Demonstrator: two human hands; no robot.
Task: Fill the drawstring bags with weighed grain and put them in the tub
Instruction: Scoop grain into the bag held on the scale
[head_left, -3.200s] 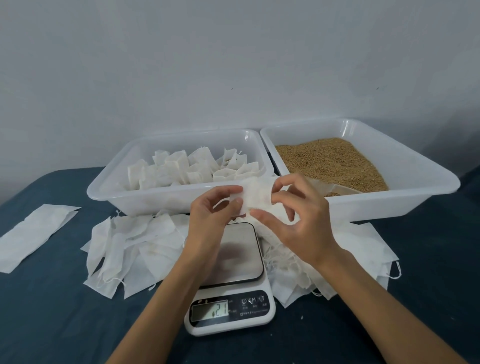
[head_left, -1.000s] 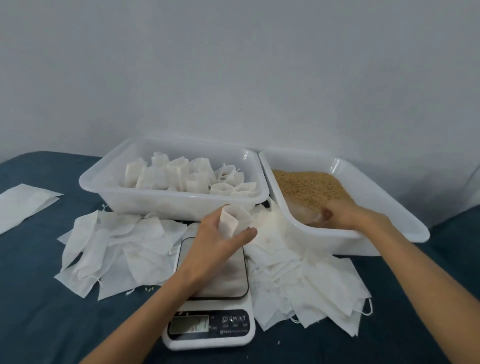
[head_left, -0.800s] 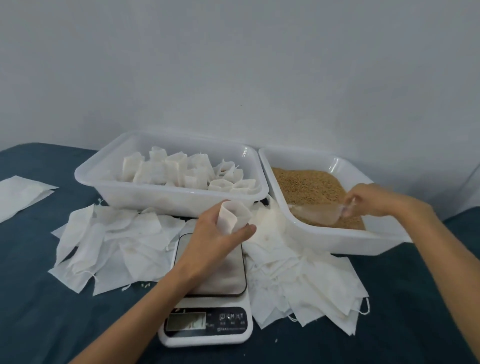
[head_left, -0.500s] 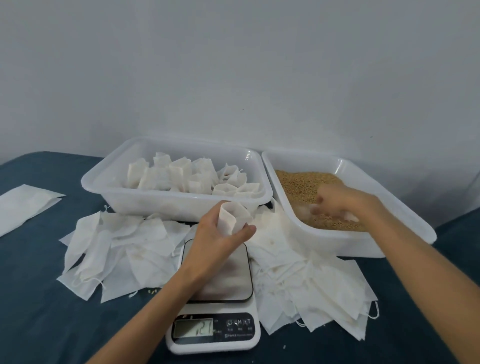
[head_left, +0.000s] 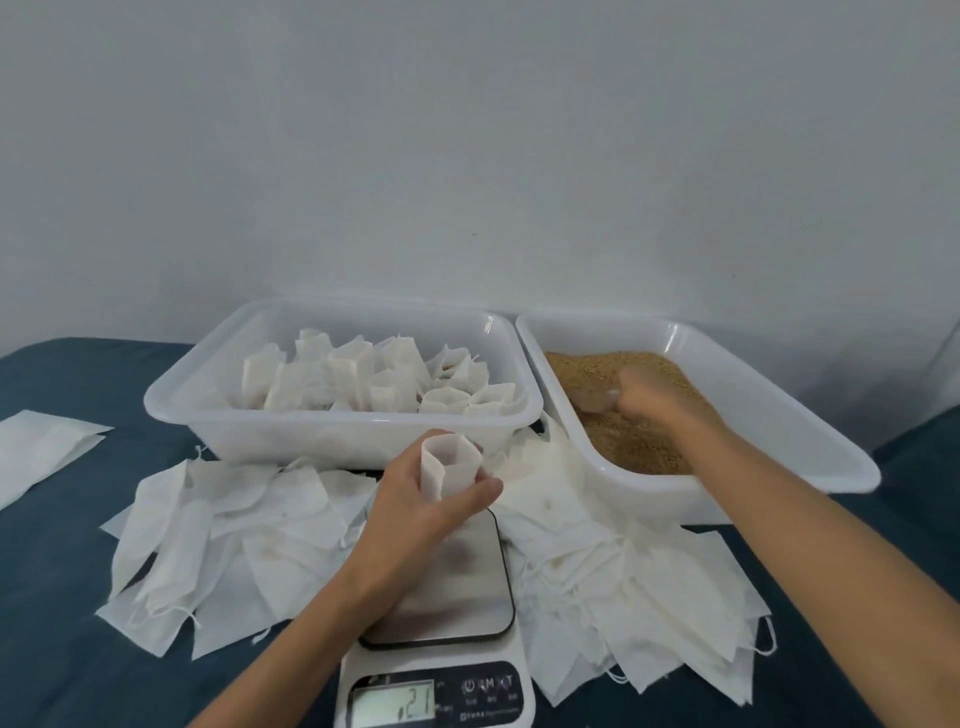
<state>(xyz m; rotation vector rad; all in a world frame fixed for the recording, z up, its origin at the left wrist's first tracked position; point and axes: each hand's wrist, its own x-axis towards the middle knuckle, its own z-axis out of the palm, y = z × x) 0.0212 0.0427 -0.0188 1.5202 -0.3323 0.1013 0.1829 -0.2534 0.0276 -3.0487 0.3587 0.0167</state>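
Right now the left hand (head_left: 415, 514) holds a small white fabric drawstring bag (head_left: 451, 466) upright above the steel platform of the white digital kitchen scale (head_left: 441, 629), its fingers (head_left: 480, 488) and thumb curled round the bag with the mouth pinched open and facing up. The right hand (head_left: 647, 392) is down in the white plastic tub of golden-brown grain (head_left: 810, 441); it looks curled around a translucent scoop (head_left: 597, 397), but motion blur leaves the exact grip unclear.

To do this step well, I judge the scoop should be lifted level and only partly loaded, carried across the tub's near rim and tipped slowly into the bag's mouth. The bag ought to sit on the platform with the left hand barely steadying it, so that hand pressure does not distort the reading on the display (head_left: 392, 701).

Behind the scale, the second white plastic tub (head_left: 171, 410) already holds many filled bags (head_left: 363, 379) standing in rows. Flat empty bags lie heaped to the left (head_left: 218, 540) and right (head_left: 639, 582) of the scale on the dark blue worktop (head_left: 62, 649), partly overlapping its edges; stray corners or strings resting on the platform could upset the weight, and spilled grain would fall among them. A separate white sheet (head_left: 41, 452) lies at far left.
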